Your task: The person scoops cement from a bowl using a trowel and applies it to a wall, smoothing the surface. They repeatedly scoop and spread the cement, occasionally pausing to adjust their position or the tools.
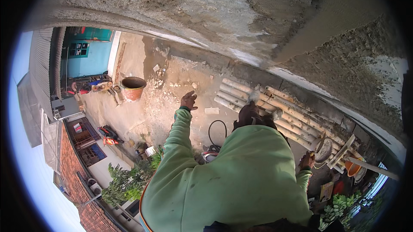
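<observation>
My left hand (188, 100) is stretched out over the ground to the left, its fingers apart and nothing in them. To the right, my right hand (306, 160) is closed beside a round bucket (323, 151) with grey mortar-like stuff in it. A small tan end, like a handle, shows at the fingers; the rest of what they hold is hidden. Before me stands a rough wall (215, 6) with patches of grey plaster, a smoother darker area at the right. Below my body lie pale poles (297, 122) side by side, where my feet rest.
A wooden frame (342, 151) and an orange bucket (353, 167) are by the poles' right end. Far below left stand a large brown tub (132, 88) and a red-and-black motorbike (109, 135). Rubble (160, 70) litters the ground. Leafy plants (129, 182) grow at lower left.
</observation>
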A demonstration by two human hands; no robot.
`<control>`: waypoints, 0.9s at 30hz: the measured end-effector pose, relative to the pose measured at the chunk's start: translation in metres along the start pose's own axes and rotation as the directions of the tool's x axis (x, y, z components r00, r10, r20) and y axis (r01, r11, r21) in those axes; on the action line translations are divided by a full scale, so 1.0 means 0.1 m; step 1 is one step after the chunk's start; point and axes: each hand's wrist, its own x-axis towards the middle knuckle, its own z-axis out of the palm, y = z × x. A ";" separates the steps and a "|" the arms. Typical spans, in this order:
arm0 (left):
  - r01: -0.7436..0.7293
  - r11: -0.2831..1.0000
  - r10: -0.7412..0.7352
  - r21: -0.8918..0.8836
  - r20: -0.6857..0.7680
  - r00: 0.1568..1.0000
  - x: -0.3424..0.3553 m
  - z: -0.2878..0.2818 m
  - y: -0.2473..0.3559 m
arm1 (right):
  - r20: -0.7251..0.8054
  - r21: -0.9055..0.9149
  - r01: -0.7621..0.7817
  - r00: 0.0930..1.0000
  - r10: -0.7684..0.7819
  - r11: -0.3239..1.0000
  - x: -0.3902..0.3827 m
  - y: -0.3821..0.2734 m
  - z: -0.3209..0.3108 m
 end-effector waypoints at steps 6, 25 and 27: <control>-0.454 0.761 0.110 0.464 0.597 0.795 -0.09 1.45 -0.72 | 0.120 -0.292 0.054 0.993 -0.019 0.955 -0.20 -0.23 0.19; -0.606 0.349 0.363 0.715 0.493 0.790 0.21 0.54 -1.61 | 0.314 -0.517 0.236 0.946 -0.074 0.823 0.02 0.69 -0.14; -0.122 0.942 0.016 0.313 0.321 0.947 0.24 0.72 -1.45 | 0.192 -0.255 -0.039 0.977 0.090 0.966 -0.25 0.37 0.11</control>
